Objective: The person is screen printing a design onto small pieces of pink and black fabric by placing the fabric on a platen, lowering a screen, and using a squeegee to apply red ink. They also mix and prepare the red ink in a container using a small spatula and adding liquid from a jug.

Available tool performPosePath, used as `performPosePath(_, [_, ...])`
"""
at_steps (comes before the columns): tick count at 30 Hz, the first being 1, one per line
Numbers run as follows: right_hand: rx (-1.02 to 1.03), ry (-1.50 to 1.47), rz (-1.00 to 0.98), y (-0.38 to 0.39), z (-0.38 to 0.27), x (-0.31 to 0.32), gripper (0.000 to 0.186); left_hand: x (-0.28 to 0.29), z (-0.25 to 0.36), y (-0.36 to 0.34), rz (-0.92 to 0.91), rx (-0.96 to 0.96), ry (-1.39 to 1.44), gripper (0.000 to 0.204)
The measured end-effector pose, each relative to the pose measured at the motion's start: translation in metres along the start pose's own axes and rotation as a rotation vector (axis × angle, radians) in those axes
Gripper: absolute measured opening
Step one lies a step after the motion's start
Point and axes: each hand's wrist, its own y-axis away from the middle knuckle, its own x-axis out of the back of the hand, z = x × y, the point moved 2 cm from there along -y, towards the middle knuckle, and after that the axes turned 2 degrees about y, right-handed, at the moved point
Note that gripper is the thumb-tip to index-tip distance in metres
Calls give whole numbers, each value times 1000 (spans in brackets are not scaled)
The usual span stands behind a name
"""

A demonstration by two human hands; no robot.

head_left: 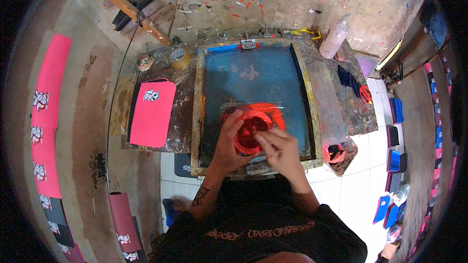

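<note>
A red-coated container sits over the lower part of a wood-framed blue screen, beside a red smear. The left hand clasps its side; the right hand is pinched at its rim, on what cannot be told. A pink mat lies leftward on the tabletop.

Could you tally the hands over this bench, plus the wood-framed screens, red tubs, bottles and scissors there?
Left hand and right hand: 2
Wood-framed screen: 1
Red tub: 1
Bottle: 1
Scissors: 1
Total: 6
</note>
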Motion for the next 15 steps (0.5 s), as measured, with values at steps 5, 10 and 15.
performPosePath(5, [36, 216, -80, -2, 1, 12, 15, 1, 2, 1, 2, 11, -17, 108])
performPosePath(10, [-20, 9, 2, 1, 0, 6, 16, 0, 6, -1, 5, 10, -9, 106])
performPosePath(15, [62, 182, -103, 3, 1, 7, 16, 2, 5, -1, -2, 37, -8, 107])
